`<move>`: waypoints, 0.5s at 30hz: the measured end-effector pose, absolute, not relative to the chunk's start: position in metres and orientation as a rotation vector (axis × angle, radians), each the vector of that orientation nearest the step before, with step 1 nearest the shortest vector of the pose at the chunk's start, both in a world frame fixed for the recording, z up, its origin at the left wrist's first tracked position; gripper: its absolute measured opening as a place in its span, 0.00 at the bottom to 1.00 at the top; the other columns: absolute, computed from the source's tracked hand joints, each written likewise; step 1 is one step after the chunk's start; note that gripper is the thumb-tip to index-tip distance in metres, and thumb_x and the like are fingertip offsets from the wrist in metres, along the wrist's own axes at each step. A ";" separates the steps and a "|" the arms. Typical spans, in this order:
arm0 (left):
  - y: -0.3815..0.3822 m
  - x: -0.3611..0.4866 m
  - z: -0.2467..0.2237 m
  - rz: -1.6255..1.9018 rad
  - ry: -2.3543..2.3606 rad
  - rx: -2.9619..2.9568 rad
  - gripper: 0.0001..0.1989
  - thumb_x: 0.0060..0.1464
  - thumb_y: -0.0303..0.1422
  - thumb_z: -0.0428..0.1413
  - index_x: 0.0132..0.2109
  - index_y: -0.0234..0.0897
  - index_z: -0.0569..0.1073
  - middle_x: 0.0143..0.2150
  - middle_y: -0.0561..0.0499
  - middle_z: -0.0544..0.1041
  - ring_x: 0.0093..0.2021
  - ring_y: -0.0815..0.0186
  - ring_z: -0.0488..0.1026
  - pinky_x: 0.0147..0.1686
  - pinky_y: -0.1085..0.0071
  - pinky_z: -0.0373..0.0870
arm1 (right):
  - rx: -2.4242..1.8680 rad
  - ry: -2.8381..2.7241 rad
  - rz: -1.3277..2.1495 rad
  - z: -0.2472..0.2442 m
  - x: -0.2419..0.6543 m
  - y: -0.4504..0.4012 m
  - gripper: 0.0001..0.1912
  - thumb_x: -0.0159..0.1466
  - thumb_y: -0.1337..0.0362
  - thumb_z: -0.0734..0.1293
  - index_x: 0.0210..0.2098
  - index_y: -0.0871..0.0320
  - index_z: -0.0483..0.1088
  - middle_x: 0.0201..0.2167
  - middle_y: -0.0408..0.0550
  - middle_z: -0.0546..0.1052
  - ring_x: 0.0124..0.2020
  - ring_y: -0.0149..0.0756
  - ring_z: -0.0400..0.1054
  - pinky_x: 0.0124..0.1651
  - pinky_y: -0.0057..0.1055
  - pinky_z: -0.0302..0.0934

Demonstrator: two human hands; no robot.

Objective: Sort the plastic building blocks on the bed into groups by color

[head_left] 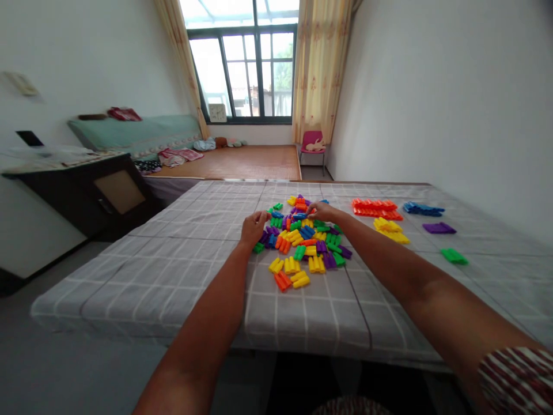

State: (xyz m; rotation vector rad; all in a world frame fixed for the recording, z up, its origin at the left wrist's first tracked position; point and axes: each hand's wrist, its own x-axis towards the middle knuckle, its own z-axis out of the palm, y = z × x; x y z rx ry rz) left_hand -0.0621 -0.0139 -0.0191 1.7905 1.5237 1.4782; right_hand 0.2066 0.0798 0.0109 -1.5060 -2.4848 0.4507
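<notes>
A pile of small ribbed plastic blocks in green, yellow, orange, purple and blue lies in front of me on the cloth-covered table. At the pile's left edge my left hand has its fingers closed at a blue plastic block. My right hand reaches over the far right part of the pile, fingertips pinched at another blue plastic block. Both grips are small in view and partly hidden by the fingers. Nearest to me in the pile lie an orange block and several yellow ones.
Sorted at the right are orange blocks, blue blocks, yellow blocks, a purple block and a green block. The grey checked tablecloth reaches the near edge. Beyond stand a bed and a pink chair.
</notes>
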 end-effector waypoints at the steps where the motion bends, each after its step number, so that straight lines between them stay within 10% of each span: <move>1: -0.015 -0.062 -0.019 1.475 1.523 1.792 0.21 0.59 0.44 0.46 0.36 0.35 0.78 0.35 0.48 0.81 0.37 0.64 0.76 0.38 0.69 0.72 | -1.497 -2.463 0.531 0.010 0.211 0.080 0.11 0.57 0.68 0.68 0.39 0.59 0.77 0.37 0.46 0.80 0.36 0.33 0.72 0.34 0.23 0.62; 7: -0.018 -0.058 -0.016 1.451 1.514 1.816 0.21 0.59 0.44 0.46 0.36 0.34 0.78 0.35 0.46 0.81 0.37 0.63 0.77 0.38 0.69 0.71 | -1.517 -2.367 0.535 0.005 0.227 0.096 0.10 0.58 0.62 0.68 0.37 0.61 0.76 0.32 0.45 0.79 0.32 0.32 0.71 0.34 0.24 0.61; 15: -0.020 -0.057 -0.013 1.418 1.536 1.873 0.21 0.60 0.44 0.46 0.36 0.36 0.79 0.36 0.47 0.81 0.39 0.62 0.77 0.40 0.68 0.70 | -1.615 -2.305 0.139 0.001 0.201 0.136 0.24 0.60 0.71 0.63 0.56 0.58 0.68 0.53 0.52 0.74 0.50 0.39 0.70 0.51 0.31 0.63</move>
